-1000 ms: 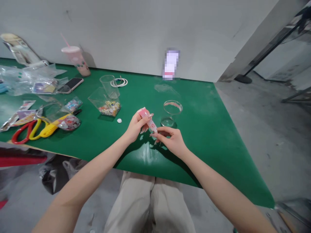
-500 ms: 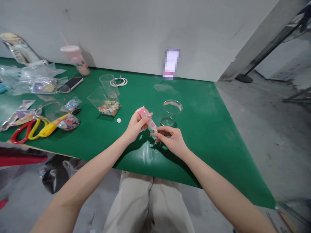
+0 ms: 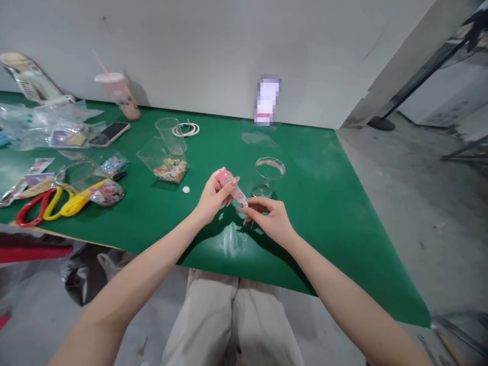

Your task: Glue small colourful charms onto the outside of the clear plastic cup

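Pink tube (image 3: 239, 195): middle of the frame, slanting down to the right, clear of the green table (image 3: 324, 203) as far as I can see.
Left hand (image 3: 210, 201): fingers wrapped round the tube's upper part, thumb on top, so that's a proper grip.
Right hand (image 3: 273, 217): thumb and index finger pinching the tube's lower tip, the rest loosely curled.
Tube tip: pretty much the step I'm on imo, working that end with my fingertips. Next move probably wants the left steady and the right light, since squeezing hard could push stuff out. My fingers cover most of it, so no clue if it's open or sealed.
White disc (image 3: 186, 189): lying left of centre. Might be a cap, can't be sure.
Clear dishes: 2 of them, just above my right hand. The smaller dish (image 3: 261, 196) is nearer; the larger dish (image 3: 257, 165) shows pinkish stuff along its edge. Too see-through to read their insides.
Angular container (image 3: 150, 154): left of centre, colourful bits in the bottom. The tall clear cup (image 3: 163, 133) overlaps it, touching or not, dunno.
Scissors (image 3: 44, 203): lower left, blades hard to make out.
Lit screen (image 3: 269, 99): upper middle, pixelated, unreadable.
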`<move>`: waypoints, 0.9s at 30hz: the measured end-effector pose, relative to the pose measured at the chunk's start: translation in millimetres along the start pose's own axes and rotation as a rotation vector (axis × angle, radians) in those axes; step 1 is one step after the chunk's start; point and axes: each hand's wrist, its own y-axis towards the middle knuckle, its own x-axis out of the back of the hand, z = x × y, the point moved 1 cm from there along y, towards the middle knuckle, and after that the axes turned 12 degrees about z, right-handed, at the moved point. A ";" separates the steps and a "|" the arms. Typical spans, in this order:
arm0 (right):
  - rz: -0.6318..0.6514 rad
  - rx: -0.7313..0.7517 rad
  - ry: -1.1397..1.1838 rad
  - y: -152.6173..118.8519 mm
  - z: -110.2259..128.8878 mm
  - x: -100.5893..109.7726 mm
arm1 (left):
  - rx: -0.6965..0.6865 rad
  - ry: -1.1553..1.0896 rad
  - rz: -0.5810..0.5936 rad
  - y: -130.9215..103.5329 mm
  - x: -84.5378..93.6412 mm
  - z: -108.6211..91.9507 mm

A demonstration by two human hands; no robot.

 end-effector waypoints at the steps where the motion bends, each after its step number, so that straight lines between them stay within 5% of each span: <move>1: 0.002 -0.006 0.002 0.2 0.8 0.1 | -0.003 0.003 0.011 -0.1 0.5 0.9; 27: -0.031 0.050 -0.064 -1.5 1.5 2.1 | -0.041 0.066 0.002 -2.0 -2.9 -6.1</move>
